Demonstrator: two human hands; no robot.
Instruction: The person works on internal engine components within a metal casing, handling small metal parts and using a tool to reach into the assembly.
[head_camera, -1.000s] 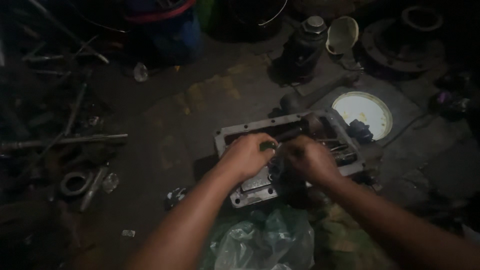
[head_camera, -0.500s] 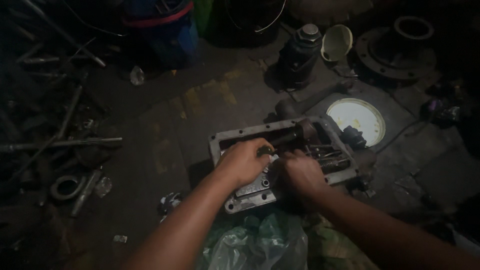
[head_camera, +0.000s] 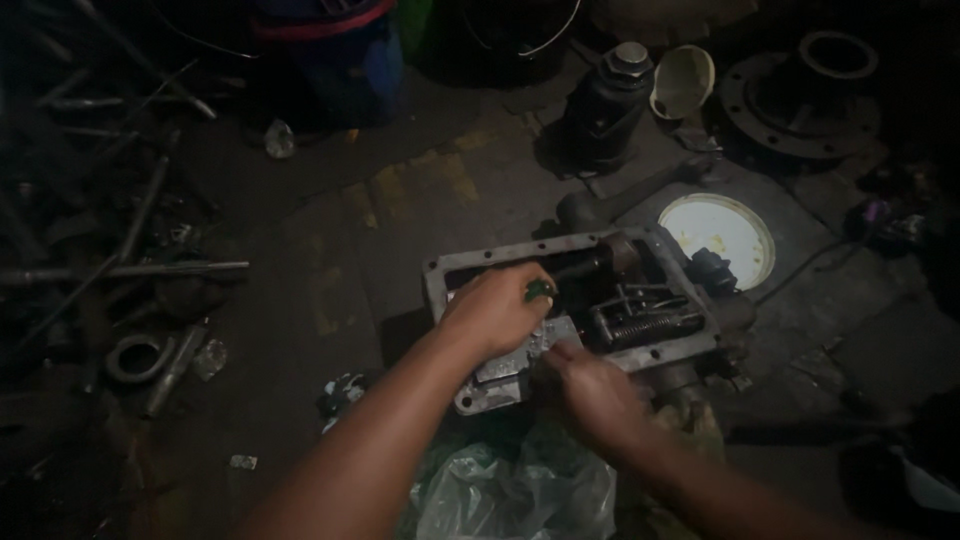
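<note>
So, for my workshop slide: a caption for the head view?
Two hands, left hand and right hand, work inside an open metal housing.

Both forearms are bare to the near frame edge; no sleeves, gloves, watch or rings are visible. Left hand (head_camera: 495, 310) and right hand (head_camera: 590, 388) are uncovered. Low light obscures finer detail on the fingers.

Dim workshop floor. The left hand (head_camera: 495, 310) covers part of an open metal housing (head_camera: 575, 310), and whatever small green thing (head_camera: 540, 291) it pinches is too small to identify. The right hand (head_camera: 590, 390) hides the housing's near edge. Both forearms run off the bottom edge; scrap on the left is lost in shadow
</note>
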